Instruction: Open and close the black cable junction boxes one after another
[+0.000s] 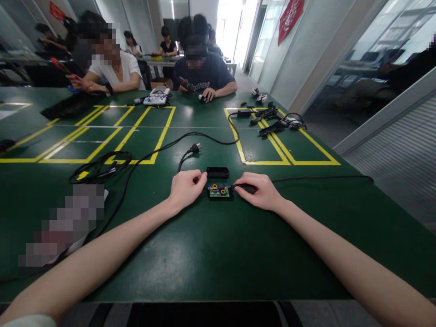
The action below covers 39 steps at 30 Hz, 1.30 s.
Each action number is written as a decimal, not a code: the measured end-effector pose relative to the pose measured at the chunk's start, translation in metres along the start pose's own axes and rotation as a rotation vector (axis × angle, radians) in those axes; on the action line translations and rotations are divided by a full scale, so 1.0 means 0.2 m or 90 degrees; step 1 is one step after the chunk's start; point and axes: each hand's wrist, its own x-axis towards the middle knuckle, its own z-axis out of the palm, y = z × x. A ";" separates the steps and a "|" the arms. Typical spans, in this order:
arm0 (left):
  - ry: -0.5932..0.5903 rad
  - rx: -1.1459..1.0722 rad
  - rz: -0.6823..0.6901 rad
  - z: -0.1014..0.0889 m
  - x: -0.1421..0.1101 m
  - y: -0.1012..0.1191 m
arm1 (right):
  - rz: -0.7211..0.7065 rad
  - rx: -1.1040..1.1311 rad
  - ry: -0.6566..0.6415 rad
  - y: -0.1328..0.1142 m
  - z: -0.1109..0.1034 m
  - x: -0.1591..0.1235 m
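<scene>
A small green circuit board [215, 192] with copper-wound coils sits in a shallow black plastic case [221, 199] between my hands. Just behind it lies the case's black cover [217, 172], its hollow side up. My left hand [186, 188] is closed at the left end of the case around a black power cord [181, 162], mostly hidden by the fingers; its plug [195, 148] rests beyond the hand. At the opposite end, my right hand [259, 190] pinches another black cable [320, 177], which runs off to the right along the table.
The green table [225, 254] carries yellow tape outlines. To the left are a coiled black cable [102, 168] and a blurred-out long object [68, 222]. Black devices with cords [270, 120] lie at the far right. Across the table, two people handle items near a white device [157, 96].
</scene>
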 end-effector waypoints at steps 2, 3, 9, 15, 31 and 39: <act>-0.004 0.004 0.012 0.00 0.00 0.00 | 0.001 -0.006 -0.002 0.00 0.00 0.00; -0.006 0.005 0.019 0.01 0.00 -0.01 | 0.003 -0.011 -0.004 0.01 0.00 0.00; -0.039 0.001 0.054 0.02 0.01 -0.02 | 0.028 -0.034 -0.017 0.02 -0.01 -0.01; -0.064 0.051 0.068 0.03 0.01 -0.03 | 0.053 -0.037 -0.075 0.02 -0.02 -0.01; -0.095 0.195 0.092 0.02 -0.01 -0.01 | 0.038 0.020 -0.170 0.00 -0.04 0.01; -0.086 0.203 0.122 0.03 -0.01 -0.01 | -0.024 -0.069 -0.204 0.03 -0.03 0.00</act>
